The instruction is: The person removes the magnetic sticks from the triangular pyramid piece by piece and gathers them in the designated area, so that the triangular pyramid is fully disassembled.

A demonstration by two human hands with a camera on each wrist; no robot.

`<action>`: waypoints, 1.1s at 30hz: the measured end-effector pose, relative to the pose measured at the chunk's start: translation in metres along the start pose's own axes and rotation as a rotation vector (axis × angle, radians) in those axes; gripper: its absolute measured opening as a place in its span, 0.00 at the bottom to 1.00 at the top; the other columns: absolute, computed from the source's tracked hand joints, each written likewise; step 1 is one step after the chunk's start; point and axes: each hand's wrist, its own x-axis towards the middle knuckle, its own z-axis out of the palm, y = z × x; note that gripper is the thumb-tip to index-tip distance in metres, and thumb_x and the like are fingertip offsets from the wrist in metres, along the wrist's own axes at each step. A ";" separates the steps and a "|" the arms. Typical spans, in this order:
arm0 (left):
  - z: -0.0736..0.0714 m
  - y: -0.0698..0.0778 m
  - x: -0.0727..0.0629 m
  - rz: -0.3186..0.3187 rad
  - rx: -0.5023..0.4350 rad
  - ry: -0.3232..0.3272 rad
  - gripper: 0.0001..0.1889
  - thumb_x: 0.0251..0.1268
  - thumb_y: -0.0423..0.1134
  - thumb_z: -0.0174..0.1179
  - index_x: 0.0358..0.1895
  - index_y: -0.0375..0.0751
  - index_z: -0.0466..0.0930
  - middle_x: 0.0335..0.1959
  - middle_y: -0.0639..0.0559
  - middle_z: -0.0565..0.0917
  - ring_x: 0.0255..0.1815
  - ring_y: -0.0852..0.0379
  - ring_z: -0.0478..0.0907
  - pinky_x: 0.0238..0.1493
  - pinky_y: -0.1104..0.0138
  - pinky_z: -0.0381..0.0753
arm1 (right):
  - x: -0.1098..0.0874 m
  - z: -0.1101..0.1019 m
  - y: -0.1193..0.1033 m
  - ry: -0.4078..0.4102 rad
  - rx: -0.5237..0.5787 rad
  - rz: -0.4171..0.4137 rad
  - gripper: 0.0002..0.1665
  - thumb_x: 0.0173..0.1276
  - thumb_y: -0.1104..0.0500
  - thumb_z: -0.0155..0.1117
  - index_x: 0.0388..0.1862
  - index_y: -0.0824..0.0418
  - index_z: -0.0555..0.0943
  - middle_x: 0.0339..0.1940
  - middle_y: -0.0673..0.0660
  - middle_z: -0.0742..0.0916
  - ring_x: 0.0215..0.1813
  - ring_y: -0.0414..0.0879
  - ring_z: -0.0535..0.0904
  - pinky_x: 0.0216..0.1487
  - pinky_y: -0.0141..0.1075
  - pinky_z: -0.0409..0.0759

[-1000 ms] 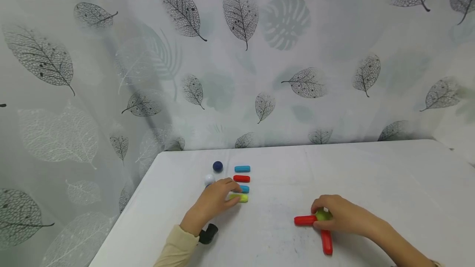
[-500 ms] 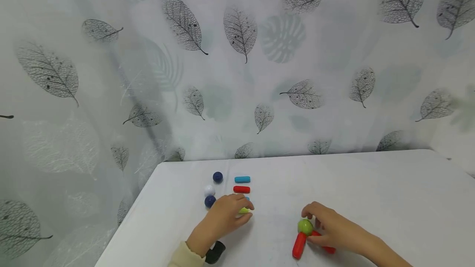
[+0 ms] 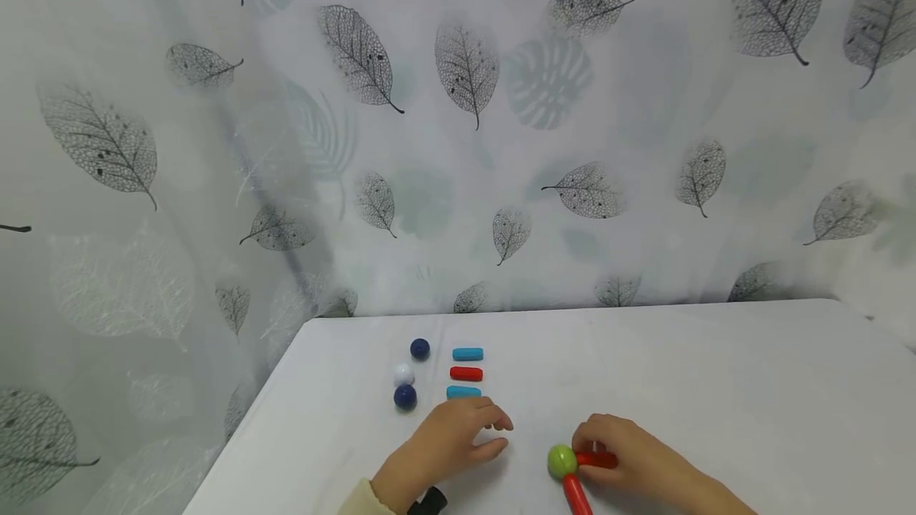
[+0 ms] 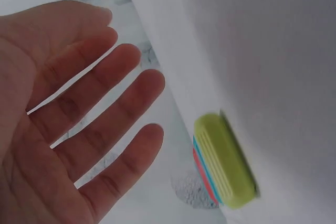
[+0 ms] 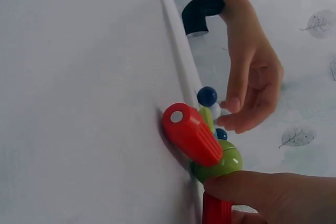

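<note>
My right hand [image 3: 633,455] pinches a short red stick [image 3: 597,459] whose tip meets a green ball [image 3: 561,462]. A second red stick [image 3: 576,494] joins the same ball and points toward me; in the right wrist view this stick [image 5: 191,135] shows a silvery disc at its end. My left hand [image 3: 458,439] hovers over the table with fingers apart, holding nothing. Beyond those fingers a yellow-green stick [image 4: 223,161] lies on the table in the left wrist view; the hand hides it in the head view.
Blue [image 3: 467,354], red [image 3: 466,373] and another blue stick [image 3: 463,392] lie in a column on the white table [image 3: 680,372]. Left of them sit a dark blue ball [image 3: 420,349], a white ball [image 3: 404,374] and another dark blue ball [image 3: 405,397]. A leaf-print curtain [image 3: 429,261] hangs behind.
My right hand has carried the green ball and red sticks left and nearer, and they have turned. My left hand has shifted right and nearer, off the yellow-green stick.
</note>
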 end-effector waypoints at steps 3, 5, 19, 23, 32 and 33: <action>0.004 0.005 0.003 0.006 -0.137 -0.058 0.11 0.67 0.42 0.62 0.50 0.48 0.81 0.43 0.59 0.84 0.41 0.69 0.79 0.42 0.82 0.74 | 0.001 0.006 -0.002 0.023 -0.013 -0.041 0.06 0.64 0.51 0.69 0.39 0.47 0.82 0.35 0.36 0.79 0.36 0.31 0.70 0.38 0.30 0.76; 0.008 0.009 0.004 0.015 -0.212 -0.096 0.15 0.68 0.42 0.62 0.56 0.49 0.78 0.48 0.58 0.82 0.44 0.69 0.79 0.43 0.82 0.75 | 0.002 0.010 -0.004 0.050 -0.035 -0.077 0.06 0.65 0.51 0.69 0.39 0.47 0.83 0.36 0.36 0.81 0.37 0.31 0.71 0.39 0.30 0.76; 0.027 0.022 0.009 -0.009 -0.348 -0.274 0.17 0.68 0.40 0.61 0.59 0.49 0.74 0.50 0.65 0.79 0.46 0.74 0.73 0.52 0.78 0.74 | 0.001 0.021 -0.003 0.145 -0.062 -0.153 0.07 0.64 0.52 0.70 0.40 0.47 0.83 0.35 0.36 0.81 0.38 0.30 0.71 0.37 0.29 0.77; 0.027 0.022 0.009 0.010 -0.323 -0.276 0.17 0.69 0.42 0.61 0.59 0.50 0.76 0.51 0.64 0.77 0.45 0.75 0.71 0.51 0.79 0.74 | 0.001 0.021 -0.001 0.181 -0.122 -0.168 0.11 0.63 0.52 0.71 0.43 0.47 0.81 0.40 0.39 0.80 0.42 0.33 0.73 0.41 0.32 0.79; 0.026 0.025 0.008 -0.011 -0.327 -0.293 0.18 0.65 0.50 0.64 0.56 0.51 0.80 0.46 0.66 0.74 0.40 0.76 0.70 0.42 0.82 0.73 | 0.000 0.022 -0.003 0.206 -0.155 -0.149 0.11 0.66 0.54 0.67 0.47 0.49 0.79 0.48 0.43 0.78 0.46 0.37 0.74 0.45 0.34 0.79; 0.025 0.026 0.008 -0.019 -0.316 -0.295 0.19 0.65 0.51 0.64 0.57 0.52 0.80 0.45 0.67 0.74 0.39 0.76 0.70 0.41 0.82 0.73 | 0.000 0.022 -0.004 0.221 -0.154 -0.162 0.10 0.67 0.55 0.67 0.45 0.49 0.78 0.47 0.43 0.78 0.44 0.36 0.74 0.43 0.33 0.79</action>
